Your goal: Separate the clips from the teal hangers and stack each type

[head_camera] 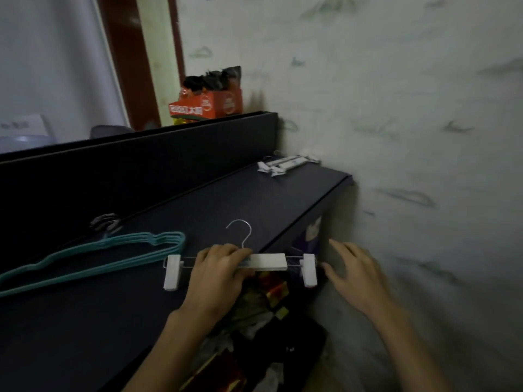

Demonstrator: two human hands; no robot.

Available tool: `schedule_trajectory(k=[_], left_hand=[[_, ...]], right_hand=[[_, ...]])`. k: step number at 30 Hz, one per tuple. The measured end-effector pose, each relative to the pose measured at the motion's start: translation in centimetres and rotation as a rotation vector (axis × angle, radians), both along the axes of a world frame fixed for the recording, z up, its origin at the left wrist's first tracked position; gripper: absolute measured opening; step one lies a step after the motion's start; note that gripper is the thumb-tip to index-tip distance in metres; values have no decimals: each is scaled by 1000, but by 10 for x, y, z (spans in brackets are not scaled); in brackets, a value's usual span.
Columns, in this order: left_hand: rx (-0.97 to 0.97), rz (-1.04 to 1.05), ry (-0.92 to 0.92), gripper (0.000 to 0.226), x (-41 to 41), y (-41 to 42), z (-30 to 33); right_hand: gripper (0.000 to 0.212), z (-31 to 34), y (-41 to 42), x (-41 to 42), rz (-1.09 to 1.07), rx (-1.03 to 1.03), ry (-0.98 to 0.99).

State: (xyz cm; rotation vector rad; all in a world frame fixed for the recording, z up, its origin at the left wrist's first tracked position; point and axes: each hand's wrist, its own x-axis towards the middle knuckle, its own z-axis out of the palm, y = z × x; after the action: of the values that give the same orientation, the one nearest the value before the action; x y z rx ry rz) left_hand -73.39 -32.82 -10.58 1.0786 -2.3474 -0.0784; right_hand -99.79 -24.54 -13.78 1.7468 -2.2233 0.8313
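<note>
My left hand (219,267) holds the white clip hanger with a silver hook (268,261). My right hand (355,275) is open, holding nothing, near it.

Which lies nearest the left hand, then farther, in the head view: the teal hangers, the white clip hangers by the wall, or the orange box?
1. Teal hangers: stacked on the dark surface just left of the left hand.
2. White clip hangers: at the far end of the surface, by the wall.
3. Orange box: beyond the dark panel, farthest back.
</note>
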Motion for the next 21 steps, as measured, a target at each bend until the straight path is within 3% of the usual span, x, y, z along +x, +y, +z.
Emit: schedule_trajectory(k=[11, 21], left_hand=[[-29, -81, 14, 38, -191, -12, -15], [-31, -21, 9, 40, -246, -75, -9]], right_hand=[[52, 1, 25, -191, -178, 82, 93], [48, 6, -48, -247, -100, 31, 59]])
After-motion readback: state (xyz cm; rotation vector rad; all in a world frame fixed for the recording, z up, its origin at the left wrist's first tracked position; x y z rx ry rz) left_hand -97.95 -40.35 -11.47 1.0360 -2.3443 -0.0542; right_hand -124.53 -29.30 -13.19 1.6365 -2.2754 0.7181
